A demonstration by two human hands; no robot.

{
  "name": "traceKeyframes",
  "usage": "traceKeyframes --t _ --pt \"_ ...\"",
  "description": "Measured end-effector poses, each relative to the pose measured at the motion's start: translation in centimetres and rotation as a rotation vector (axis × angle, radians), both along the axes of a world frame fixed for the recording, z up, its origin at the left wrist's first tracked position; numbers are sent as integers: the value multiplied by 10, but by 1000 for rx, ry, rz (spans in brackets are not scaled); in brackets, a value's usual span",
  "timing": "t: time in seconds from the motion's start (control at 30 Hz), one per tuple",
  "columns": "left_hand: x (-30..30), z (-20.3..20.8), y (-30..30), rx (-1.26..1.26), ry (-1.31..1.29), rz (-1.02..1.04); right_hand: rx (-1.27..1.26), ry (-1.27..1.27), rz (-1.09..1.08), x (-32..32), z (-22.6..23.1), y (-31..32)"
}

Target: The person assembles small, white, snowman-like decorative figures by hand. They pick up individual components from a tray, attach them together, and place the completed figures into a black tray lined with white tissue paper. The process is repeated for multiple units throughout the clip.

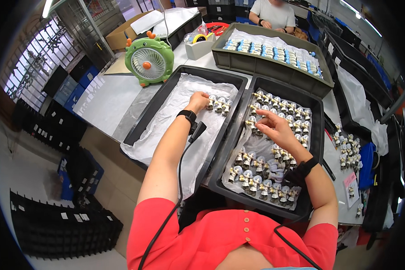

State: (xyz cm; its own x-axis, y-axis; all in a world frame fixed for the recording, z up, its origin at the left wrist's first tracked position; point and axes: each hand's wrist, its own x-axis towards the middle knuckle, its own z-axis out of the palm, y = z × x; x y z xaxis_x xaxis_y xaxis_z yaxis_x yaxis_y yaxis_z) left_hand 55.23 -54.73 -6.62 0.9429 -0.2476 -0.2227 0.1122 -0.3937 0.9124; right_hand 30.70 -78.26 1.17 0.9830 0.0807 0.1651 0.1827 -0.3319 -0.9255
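Note:
My left hand [198, 101] is in the left black tray [141, 118], which is lined with white paper. Its closed fingers are on a small figurine [210, 102] with pale hair and a white-and-dark outfit. Beside that one stand a couple of similar figurines [219, 105] in a short row. Over the right black tray [318, 118], my right hand [276, 130] hovers with thumb and forefinger apart, nothing visible between them. Rows of the same figurines [265, 186] fill much of that tray, with bare liner [258, 145] showing near its middle left.
A green fan [148, 60] stands beyond the left tray. Behind the right tray is a large olive bin [274, 72] of blue-and-white pieces. More figurines [348, 150] lie to the right. A co-worker [274, 15] sits at the far side. Cables run along my arms.

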Motion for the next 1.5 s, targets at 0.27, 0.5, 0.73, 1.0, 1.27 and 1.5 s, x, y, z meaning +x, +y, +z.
traceKeyframes --t 0.27,0.5,0.73,1.0,1.27,1.5 --pt "16 -22 9 312 -295 -37 -196 48 150 -3 -3 5" --pt "-14 11 1 400 -427 -26 -460 122 309 -10 -12 5" --pt "-96 107 -15 -447 -11 -135 -650 143 381 -18 -28 23" --pt "-197 120 -31 -535 -27 -562 -507 54 369 -14 -18 20" --pt "-202 104 -34 -525 127 -444 -253 -328 80 -17 32 11" --pt "-201 109 -28 -646 155 -607 -264 -464 33 -21 37 17"
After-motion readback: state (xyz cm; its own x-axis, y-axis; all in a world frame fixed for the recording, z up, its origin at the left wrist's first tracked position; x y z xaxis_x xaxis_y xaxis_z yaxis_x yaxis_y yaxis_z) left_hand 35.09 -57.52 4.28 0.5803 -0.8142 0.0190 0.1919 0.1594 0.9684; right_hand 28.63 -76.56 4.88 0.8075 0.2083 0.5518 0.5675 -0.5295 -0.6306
